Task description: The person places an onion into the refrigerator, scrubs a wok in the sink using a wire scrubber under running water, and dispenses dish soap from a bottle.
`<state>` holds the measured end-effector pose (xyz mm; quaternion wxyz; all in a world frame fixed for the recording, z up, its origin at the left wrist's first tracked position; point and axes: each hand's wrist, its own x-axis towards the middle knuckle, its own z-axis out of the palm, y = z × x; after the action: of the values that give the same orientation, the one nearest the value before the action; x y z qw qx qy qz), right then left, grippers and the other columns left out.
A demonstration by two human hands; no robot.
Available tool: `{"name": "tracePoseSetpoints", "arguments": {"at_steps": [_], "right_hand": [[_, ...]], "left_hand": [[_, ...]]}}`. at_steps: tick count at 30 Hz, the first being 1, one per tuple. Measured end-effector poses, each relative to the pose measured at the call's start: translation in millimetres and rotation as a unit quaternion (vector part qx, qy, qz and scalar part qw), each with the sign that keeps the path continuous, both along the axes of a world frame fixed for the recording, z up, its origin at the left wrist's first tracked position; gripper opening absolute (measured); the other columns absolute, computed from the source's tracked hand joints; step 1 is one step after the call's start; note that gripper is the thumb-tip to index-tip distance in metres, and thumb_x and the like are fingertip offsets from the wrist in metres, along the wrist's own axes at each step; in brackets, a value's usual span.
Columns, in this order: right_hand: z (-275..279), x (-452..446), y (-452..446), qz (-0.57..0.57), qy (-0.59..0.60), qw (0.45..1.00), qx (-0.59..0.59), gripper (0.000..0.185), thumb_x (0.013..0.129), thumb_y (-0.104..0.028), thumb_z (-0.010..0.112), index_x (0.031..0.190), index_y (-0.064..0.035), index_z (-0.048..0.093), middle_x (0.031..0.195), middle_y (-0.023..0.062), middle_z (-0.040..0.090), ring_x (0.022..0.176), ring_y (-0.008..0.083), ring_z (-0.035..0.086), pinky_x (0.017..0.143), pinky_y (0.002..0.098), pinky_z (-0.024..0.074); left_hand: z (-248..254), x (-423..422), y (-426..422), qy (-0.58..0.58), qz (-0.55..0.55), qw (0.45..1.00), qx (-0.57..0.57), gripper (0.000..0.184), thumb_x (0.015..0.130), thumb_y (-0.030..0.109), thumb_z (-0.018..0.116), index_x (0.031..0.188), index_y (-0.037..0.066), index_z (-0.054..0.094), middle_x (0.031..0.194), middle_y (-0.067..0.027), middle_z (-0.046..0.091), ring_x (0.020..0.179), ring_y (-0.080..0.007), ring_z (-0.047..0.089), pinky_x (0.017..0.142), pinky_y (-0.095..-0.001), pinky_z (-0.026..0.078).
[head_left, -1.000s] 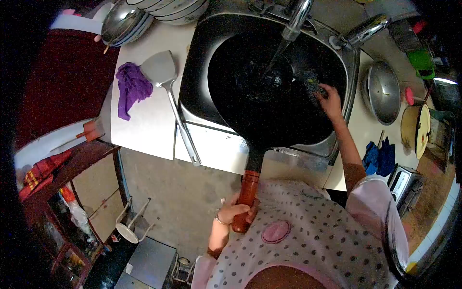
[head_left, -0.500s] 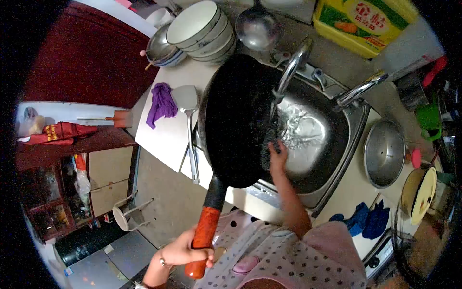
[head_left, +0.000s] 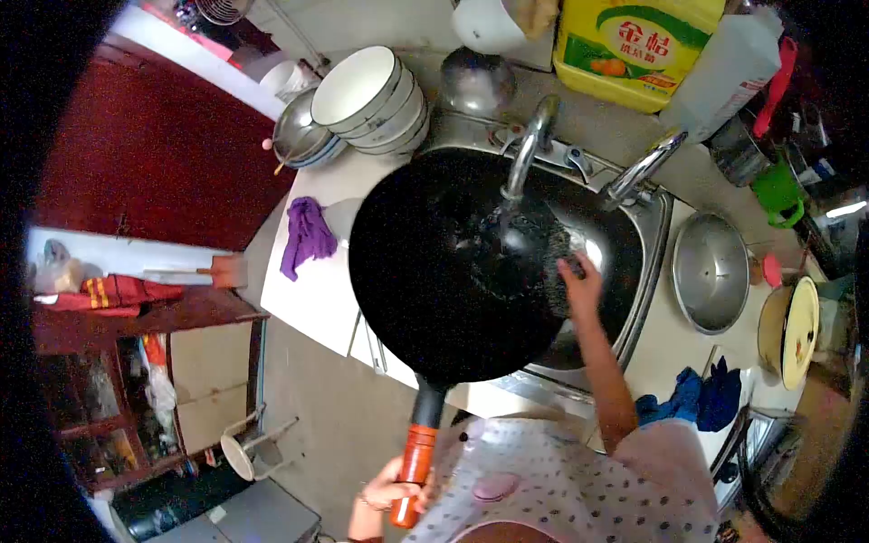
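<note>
Steeply tipped half a second before, the large round black wok (head_left: 425, 281) had swung flatter, its bowl facing up beneath the curved chrome faucet (head_left: 531, 149) and covering much of the stainless-steel sink (head_left: 655, 253). I saw the person's left hand (head_left: 389, 490) wrapped around the wok's orange-brown wooden handle (head_left: 418, 452). At the wok's right edge, the right hand (head_left: 582, 282) pinched a dark mesh scrubber (head_left: 558, 261); whether that pressed on the wok's wall, I couldn't tell. Water glinted inside the wok, under the spout. Left of the wok lay a crumpled purple cloth (head_left: 309, 237); stacked white bowls with dark rims (head_left: 373, 100) stood beyond its upper left. Well to the wok's right sat a round grey metal basin (head_left: 711, 271).
</note>
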<state>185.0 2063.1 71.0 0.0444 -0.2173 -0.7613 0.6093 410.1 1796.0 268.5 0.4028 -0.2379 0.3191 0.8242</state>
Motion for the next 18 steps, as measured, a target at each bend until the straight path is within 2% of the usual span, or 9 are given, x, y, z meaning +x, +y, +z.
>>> {"name": "tracePoseSetpoints", "arguments": {"at_steps": [3,5,7,8,9,10,11,13,18], "right_hand": [[-11,-16,25,-0.009,0.034,0.999,-0.013,0.033,0.065,-0.014,0.065,0.092,0.0008,0.054,0.089,0.0078,0.056,0.081,0.0150,0.050,0.075,0.0257,0.0383],[-3,-20,34,0.047,-0.030,0.997,-0.045,0.035,0.067,-0.013,0.063,0.097,0.0015,0.050,0.087,0.0049,0.052,0.081,0.0131,0.048,0.069,0.0246,0.0387],[1,-22,31,0.035,-0.037,0.996,-0.075,0.033,0.066,-0.014,0.063,0.094,-0.0009,0.052,0.090,0.0062,0.053,0.084,0.0157,0.048,0.074,0.0265,0.0377],[1,-24,30,0.031,-0.045,0.992,-0.116,0.031,0.065,-0.014,0.063,0.092,-0.0033,0.054,0.093,0.0075,0.054,0.087,0.0182,0.049,0.079,0.0285,0.0368],[1,-23,34,0.018,-0.047,0.994,-0.098,0.031,0.065,-0.014,0.063,0.092,-0.0033,0.054,0.093,0.0075,0.054,0.087,0.0182,0.049,0.079,0.0285,0.0368],[7,-30,32,0.056,0.046,0.994,0.085,0.031,0.066,-0.015,0.063,0.093,-0.0034,0.052,0.098,0.0099,0.051,0.092,0.0217,0.046,0.082,0.0304,0.0346],[15,-37,32,0.097,0.139,0.950,0.262,0.032,0.066,-0.015,0.062,0.093,-0.0035,0.051,0.102,0.0124,0.048,0.097,0.0251,0.043,0.085,0.0323,0.0324],[23,-53,45,0.091,0.188,0.899,0.385,0.031,0.069,-0.018,0.058,0.094,-0.0023,0.049,0.111,0.0163,0.040,0.103,0.0305,0.038,0.087,0.0334,0.0292],[26,-108,56,0.098,0.085,0.941,0.313,0.037,0.071,-0.021,0.056,0.100,-0.0004,0.046,0.108,0.0178,0.043,0.097,0.0285,0.043,0.083,0.0309,0.0328]], "left_hand": [[-40,6,4,0.006,0.036,0.998,0.044,0.040,0.066,0.014,0.057,0.095,-0.002,0.035,0.060,-0.0076,0.046,0.050,-0.0138,0.048,0.045,-0.0245,0.041],[-71,3,2,0.044,0.055,0.995,0.075,0.043,0.065,0.016,0.058,0.096,-0.002,0.035,0.063,-0.0077,0.047,0.051,-0.0144,0.048,0.045,-0.0257,0.042],[-96,-3,1,0.036,-0.010,0.995,-0.090,0.043,0.066,0.016,0.058,0.098,-0.002,0.035,0.067,-0.0087,0.049,0.055,-0.0156,0.050,0.047,-0.0267,0.043],[-121,-2,-1,0.052,-0.023,0.998,0.022,0.044,0.067,0.015,0.058,0.102,-0.001,0.035,0.070,-0.0098,0.050,0.059,-0.0173,0.052,0.048,-0.0281,0.044],[-135,7,-4,0.049,-0.033,0.997,0.041,0.044,0.067,0.015,0.058,0.102,-0.001,0.035,0.070,-0.0098,0.050,0.059,-0.0173,0.052,0.048,-0.0281,0.044],[-138,8,-5,0.061,0.008,0.991,0.115,0.046,0.068,0.014,0.058,0.103,0.000,0.034,0.071,-0.0099,0.050,0.059,-0.0173,0.052,0.048,-0.0286,0.044],[-136,10,-1,0.060,0.053,0.988,0.130,0.048,0.067,0.015,0.059,0.105,0.000,0.033,0.072,-0.0099,0.050,0.060,-0.0173,0.052,0.048,-0.0284,0.044],[-128,6,4,0.060,0.097,0.982,0.153,0.050,0.066,0.016,0.060,0.106,0.000,0.033,0.072,-0.0099,0.050,0.060,-0.0172,0.052,0.048,-0.0283,0.044],[-143,15,6,0.084,0.067,0.984,0.144,0.053,0.065,0.017,0.061,0.108,0.001,0.034,0.075,-0.0089,0.050,0.061,-0.0167,0.052,0.050,-0.0277,0.045]]}}
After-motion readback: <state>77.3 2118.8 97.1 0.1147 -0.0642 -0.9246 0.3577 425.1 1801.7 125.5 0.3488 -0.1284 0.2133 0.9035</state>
